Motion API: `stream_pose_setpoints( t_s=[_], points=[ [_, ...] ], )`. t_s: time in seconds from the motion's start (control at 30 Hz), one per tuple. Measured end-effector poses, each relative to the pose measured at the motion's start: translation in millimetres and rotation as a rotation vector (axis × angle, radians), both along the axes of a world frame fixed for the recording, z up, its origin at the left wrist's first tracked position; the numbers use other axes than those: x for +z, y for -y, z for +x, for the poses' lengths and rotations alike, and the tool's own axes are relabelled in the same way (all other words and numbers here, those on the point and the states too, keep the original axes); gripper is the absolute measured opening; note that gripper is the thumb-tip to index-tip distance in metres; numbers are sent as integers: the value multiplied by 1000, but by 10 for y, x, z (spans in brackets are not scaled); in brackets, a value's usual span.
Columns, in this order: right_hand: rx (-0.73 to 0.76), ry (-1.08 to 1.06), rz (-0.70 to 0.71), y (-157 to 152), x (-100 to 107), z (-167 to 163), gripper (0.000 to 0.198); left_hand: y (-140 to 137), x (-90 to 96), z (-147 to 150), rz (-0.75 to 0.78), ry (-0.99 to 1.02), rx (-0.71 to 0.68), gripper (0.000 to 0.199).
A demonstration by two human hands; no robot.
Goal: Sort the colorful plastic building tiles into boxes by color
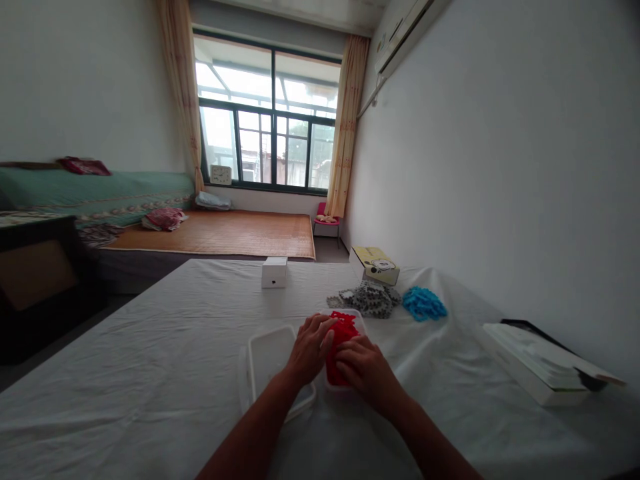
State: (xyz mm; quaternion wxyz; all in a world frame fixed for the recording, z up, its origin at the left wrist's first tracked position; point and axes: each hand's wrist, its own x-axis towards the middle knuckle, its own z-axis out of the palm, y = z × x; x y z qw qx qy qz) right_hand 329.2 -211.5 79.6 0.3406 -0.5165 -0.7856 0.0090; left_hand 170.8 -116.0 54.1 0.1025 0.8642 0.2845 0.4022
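Observation:
A clear plastic container (361,320) full of small red plastic pieces (342,328) stands on the white-sheeted table (165,373) in front of me. My left hand (311,347) rests over its left side, fingers loosely bent and apart on the rim and red pieces. From the right, my right hand (369,370) lies on top of the red pieces with its fingers spread. I see nothing gripped in either hand, though some fingertips are hidden among the pieces. Partly under my left forearm lies a translucent lid (251,363) with a pale rim.
Beyond the container are a pile of grey pieces (370,300), a pile of blue pieces (424,303) and a yellow box (376,265). A small white box (275,273) stands farther left. At the right edge sits an open white box (540,367) against the wall.

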Motion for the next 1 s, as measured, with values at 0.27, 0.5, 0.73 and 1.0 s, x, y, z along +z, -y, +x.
stream_pose_setpoints(
  t_s=[0.27,0.5,0.73,1.0],
  points=[
    [-193,-46,44,-408,-37,226,35,-98,14,-57,-60,165,91,34],
    [-156,208,-149,-544,-158,117,41,-149,6,-109,-78,251,120,31],
    [-87,131,-85,-534,-87,68,42,-201,132,-214,-94,194,226,32],
    [-109,-99,140,-123,83,169,34,259,450,-622,-281,-505,196,16]
  ],
)
